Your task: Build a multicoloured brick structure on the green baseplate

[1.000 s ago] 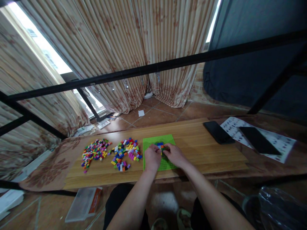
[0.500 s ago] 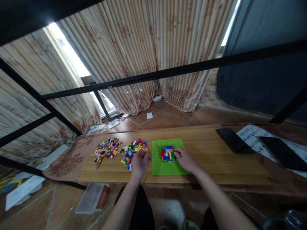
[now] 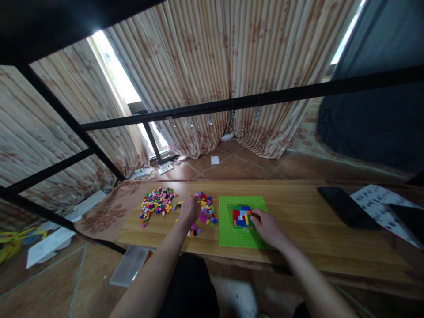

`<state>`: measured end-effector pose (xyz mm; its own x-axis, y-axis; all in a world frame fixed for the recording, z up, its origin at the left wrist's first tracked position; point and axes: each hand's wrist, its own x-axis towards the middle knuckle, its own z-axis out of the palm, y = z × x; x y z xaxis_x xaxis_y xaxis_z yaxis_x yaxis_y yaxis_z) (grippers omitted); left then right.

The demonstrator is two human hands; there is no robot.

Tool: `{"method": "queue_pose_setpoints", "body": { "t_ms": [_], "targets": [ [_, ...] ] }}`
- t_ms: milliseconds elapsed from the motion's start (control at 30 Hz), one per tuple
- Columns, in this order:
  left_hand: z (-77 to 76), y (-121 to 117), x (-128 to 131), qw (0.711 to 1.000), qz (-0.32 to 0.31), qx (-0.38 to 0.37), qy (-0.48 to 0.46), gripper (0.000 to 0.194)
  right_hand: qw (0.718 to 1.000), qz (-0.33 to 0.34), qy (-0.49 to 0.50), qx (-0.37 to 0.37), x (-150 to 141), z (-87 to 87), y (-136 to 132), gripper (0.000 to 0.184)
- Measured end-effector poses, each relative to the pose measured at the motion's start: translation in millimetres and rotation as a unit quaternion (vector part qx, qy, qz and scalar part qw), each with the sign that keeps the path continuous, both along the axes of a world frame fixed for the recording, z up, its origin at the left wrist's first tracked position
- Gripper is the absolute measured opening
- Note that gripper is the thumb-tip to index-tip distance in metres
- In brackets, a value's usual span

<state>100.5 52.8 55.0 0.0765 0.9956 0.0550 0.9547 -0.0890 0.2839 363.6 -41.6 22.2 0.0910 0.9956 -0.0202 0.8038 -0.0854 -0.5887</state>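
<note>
A green baseplate (image 3: pixel 228 236) lies on the low wooden table, bearing a small square build of toy bricks (image 3: pixel 241 216) in red, blue, white, yellow and green. My right hand (image 3: pixel 267 226) rests over the baseplate, its fingers closed at the right edge of the build. To the left, my left hand (image 3: pixel 190 212) reaches over a pile of larger loose bricks (image 3: pixel 207 214); its fingertips are hidden and blurred, so what they hold does not show. Farther left spreads a heap of smaller colourful bricks (image 3: pixel 155 202).
A dark phone-like slab (image 3: pixel 344 207) and a printed sheet (image 3: pixel 374 201) lie on the right. Below the table's front edge sits a clear plastic box (image 3: pixel 127 267). A black metal bar (image 3: pixel 212 107) crosses in front of the curtains.
My left hand has moved left and forward from beside the baseplate to over the larger brick pile. My right hand stays at the build. The whole view has shifted slightly.
</note>
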Motion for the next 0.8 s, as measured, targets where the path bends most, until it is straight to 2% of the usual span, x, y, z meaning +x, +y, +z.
{"method": "queue_pose_setpoints", "body": {
  "t_ms": [233,400,500,567,633,667,733,800],
  "targets": [
    [-8.6,6.5,1.4,0.999,-0.012,-0.015,-0.05,0.024,1.0,0.005,0.0,-0.003,-0.5,3.8,-1.9,0.03],
    [-0.4,1.6,4.5,0.99,-0.008,0.006,-0.138,0.02,1.0,0.002,0.002,-0.003,-1.5,5.6,-1.9,0.029],
    [3.6,-10.5,11.4,0.979,-0.02,0.008,-0.204,0.016,1.0,0.001,0.002,0.0,-2.0,6.5,-2.3,0.029],
    [1.4,-25.3,17.8,0.956,-0.029,-0.007,-0.291,0.018,1.0,-0.002,0.002,0.0,-2.1,7.4,-2.8,0.029],
    [-4.9,-44.8,24.5,0.88,-0.02,-0.046,-0.472,0.027,1.0,-0.004,0.004,0.0,-1.9,8.5,-3.4,0.029],
    [-9.0,-55.5,27.6,0.849,-0.007,-0.061,-0.525,0.03,1.0,-0.005,0.005,0.001,-1.7,9.0,-3.8,0.03],
    [-17.3,-76.7,33.4,0.811,0.014,-0.1,-0.576,0.035,1.0,-0.006,0.008,0.003,-1.3,9.7,-4.7,0.03],
    [-23.3,-94.7,38.6,0.793,0.038,-0.133,-0.593,0.038,1.0,-0.009,0.012,0.005,-1.1,9.9,-5.7,0.029]
  ]
}}
